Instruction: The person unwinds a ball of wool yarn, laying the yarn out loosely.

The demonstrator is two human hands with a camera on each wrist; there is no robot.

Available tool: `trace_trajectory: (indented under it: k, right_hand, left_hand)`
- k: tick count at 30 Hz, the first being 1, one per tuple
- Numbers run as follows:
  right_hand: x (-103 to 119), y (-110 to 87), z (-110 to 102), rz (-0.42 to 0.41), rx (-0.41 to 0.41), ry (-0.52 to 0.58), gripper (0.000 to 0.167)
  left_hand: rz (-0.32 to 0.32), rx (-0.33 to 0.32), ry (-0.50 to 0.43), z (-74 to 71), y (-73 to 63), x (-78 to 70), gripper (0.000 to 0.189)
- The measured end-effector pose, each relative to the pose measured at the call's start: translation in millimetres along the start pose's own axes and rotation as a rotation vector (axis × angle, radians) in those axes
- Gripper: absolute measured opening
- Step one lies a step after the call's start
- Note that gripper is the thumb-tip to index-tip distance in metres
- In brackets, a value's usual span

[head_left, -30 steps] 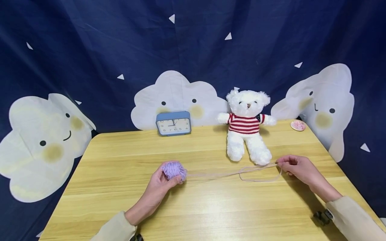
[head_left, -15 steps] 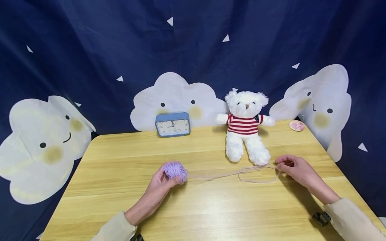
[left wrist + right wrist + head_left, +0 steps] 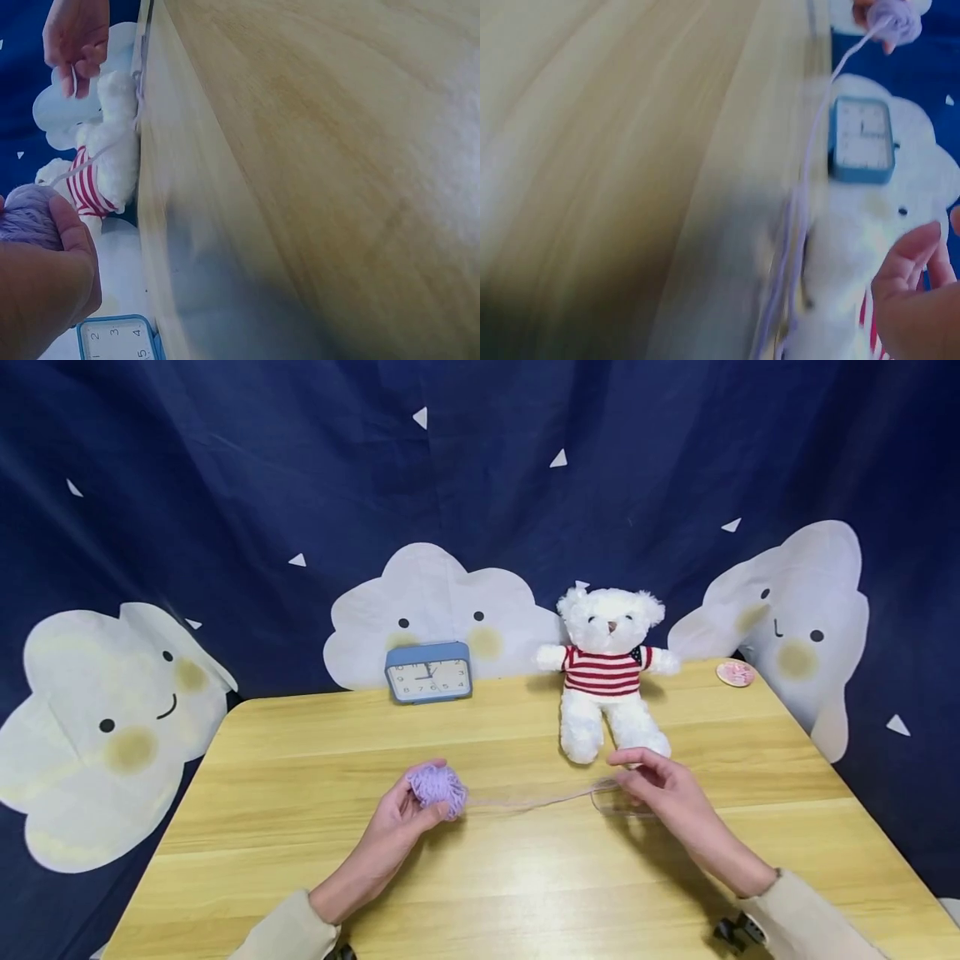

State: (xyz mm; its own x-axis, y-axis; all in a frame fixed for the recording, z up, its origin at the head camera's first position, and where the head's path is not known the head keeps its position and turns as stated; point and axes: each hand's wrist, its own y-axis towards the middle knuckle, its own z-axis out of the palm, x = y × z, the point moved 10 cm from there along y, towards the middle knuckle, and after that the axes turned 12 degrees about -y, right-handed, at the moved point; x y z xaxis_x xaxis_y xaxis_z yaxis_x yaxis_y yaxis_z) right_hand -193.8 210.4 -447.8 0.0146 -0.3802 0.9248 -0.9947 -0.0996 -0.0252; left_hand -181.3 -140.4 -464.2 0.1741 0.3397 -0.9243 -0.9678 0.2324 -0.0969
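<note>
My left hand (image 3: 386, 831) holds a ball of lilac yarn (image 3: 439, 790), thumb in front and fingers behind it. A loose strand (image 3: 558, 799) runs rightward from the ball and doubles into a loop on the table near the bear's feet. Over that loop hovers my right hand (image 3: 670, 792), its thumb and fingers apart. In the right wrist view the strand (image 3: 808, 150) lies on the wood, away from the right fingertips (image 3: 926, 236). The left wrist view shows the yarn ball (image 3: 31, 216) in the left hand and the right hand (image 3: 77, 37) with loosely bent fingers.
A white teddy bear (image 3: 603, 672) in a striped shirt sits at the back of the wooden table (image 3: 480, 885). Left of it stands a blue clock (image 3: 429, 672). A round pink disc (image 3: 735, 672) lies by the back right corner. A dark curtain (image 3: 480, 468) hangs behind.
My right hand has let go of the yarn's end and moved left along the strand. The left hand stays in place with the ball. The head view has tilted slightly.
</note>
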Motion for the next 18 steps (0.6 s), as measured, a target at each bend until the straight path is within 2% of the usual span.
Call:
trace_trajectory:
  k: [9,14,18]
  right_hand:
    - [11,6.0,78,-0.052,0.295,0.075,0.040]
    - [22,7.4,111,-0.101,0.446,0.092,0.047]
    - [27,7.2,131,-0.091,0.544,0.117,0.050]
  left_hand:
    - [0.012,-0.012,-0.016,4.2,-1.8,-2.3,0.060]
    - [0.002,-0.014,-0.032,5.5,-1.1,-1.6,0.057]
    - [-0.007,-0.011,-0.012,6.4,1.7,0.1,0.056]
